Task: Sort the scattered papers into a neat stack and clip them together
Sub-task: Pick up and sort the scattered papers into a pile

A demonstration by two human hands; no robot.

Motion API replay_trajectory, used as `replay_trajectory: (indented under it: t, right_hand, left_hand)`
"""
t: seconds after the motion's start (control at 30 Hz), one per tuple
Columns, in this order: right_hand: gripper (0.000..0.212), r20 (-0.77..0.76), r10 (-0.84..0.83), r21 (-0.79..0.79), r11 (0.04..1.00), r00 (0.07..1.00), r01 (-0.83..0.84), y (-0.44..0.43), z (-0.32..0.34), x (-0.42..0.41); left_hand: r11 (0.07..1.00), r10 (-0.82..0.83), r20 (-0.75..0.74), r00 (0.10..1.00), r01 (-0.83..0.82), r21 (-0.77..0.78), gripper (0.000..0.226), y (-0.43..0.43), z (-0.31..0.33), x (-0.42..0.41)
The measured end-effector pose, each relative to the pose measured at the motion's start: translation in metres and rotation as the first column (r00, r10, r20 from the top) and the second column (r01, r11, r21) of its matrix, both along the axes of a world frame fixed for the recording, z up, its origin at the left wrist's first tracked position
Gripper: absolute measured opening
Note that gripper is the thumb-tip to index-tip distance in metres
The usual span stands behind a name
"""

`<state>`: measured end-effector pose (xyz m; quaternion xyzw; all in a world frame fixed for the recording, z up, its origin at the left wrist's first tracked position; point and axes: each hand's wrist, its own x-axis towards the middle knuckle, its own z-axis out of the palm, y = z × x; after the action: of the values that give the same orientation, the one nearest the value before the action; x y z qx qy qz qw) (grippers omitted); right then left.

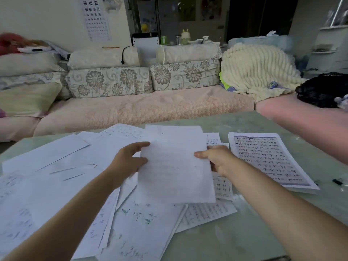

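Both forearms reach forward over the table. The left hand pinches the left edge of a white sheet. The right hand grips its right edge, thumb on top. Scattered papers lie beneath the sheet. To its right are a printed stack and a black binder clip.

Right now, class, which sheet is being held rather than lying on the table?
The near-blank white sheet in the middle, held at its sides by the left hand and right hand; other papers lie flat.
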<state>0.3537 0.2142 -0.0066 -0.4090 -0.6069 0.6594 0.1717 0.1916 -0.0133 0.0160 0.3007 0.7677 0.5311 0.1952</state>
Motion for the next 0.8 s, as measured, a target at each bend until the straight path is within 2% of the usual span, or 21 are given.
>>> replay_trajectory:
  t: [0.03, 0.1, 0.2, 0.3, 0.4, 0.5, 0.57, 0.67, 0.77, 0.8]
  right_hand:
    - [0.047, 0.04, -0.054, 0.12, 0.992, 0.998, 0.049, 0.011, -0.002, 0.001]
    - [0.032, 0.147, -0.144, 0.364, 0.928, 0.979, 0.082, 0.031, -0.008, 0.007]
    - [0.029, 0.245, -0.24, 0.536, 0.841, 0.939, 0.075, 0.056, -0.02, 0.016]
    - [0.046, 0.378, -0.314, 0.654, 0.757, 0.871, -0.011, 0.072, -0.031, 0.015]
    - [0.063, 0.502, -0.345, 0.774, 0.589, 0.793, -0.234, 0.081, -0.04, 0.01]
    - [0.072, 0.644, -0.173, 0.73, 0.433, 0.746, -0.53, 0.084, -0.052, 0.007]
    - [0.078, 0.733, -0.053, 0.633, 0.417, 0.678, -0.652, 0.083, -0.059, 0.005]
    - [0.082, 0.785, -0.022, 0.57, 0.418, 0.62, -0.707, 0.084, -0.069, 0.002]
    - [0.081, 0.771, -0.027, 0.583, 0.43, 0.636, -0.689, 0.085, -0.073, 0.0]
    - [0.081, 0.766, -0.028, 0.588, 0.433, 0.642, -0.683, 0.084, -0.074, -0.001]
  left_hand:
    - [1.0, -0.009, 0.018, 1.0, 0.008, 0.013, 0.052, 0.015, -0.005, 0.001]
    - [1.0, -0.011, 0.026, 1.0, 0.011, -0.005, 0.055, 0.047, -0.019, 0.001]
    - [0.968, -0.077, -0.248, 0.966, 0.013, -0.252, 0.052, 0.09, -0.037, -0.007]
    - [0.894, -0.15, -0.39, 0.909, -0.044, -0.445, 0.053, 0.123, -0.048, -0.02]
    - [0.831, -0.191, -0.436, 0.88, -0.092, -0.549, 0.055, 0.148, -0.055, -0.038]
    - [0.755, -0.255, -0.433, 0.865, -0.102, -0.648, 0.051, 0.165, -0.063, -0.057]
    - [0.705, -0.301, -0.436, 0.848, -0.11, -0.701, 0.048, 0.173, -0.068, -0.065]
    - [0.707, -0.289, -0.466, 0.836, -0.141, -0.693, 0.047, 0.183, -0.077, -0.067]
    - [0.759, -0.24, -0.53, 0.814, -0.183, -0.625, 0.051, 0.189, -0.079, -0.062]
    - [0.778, -0.201, -0.52, 0.83, -0.188, -0.6, 0.054, 0.19, -0.076, -0.061]
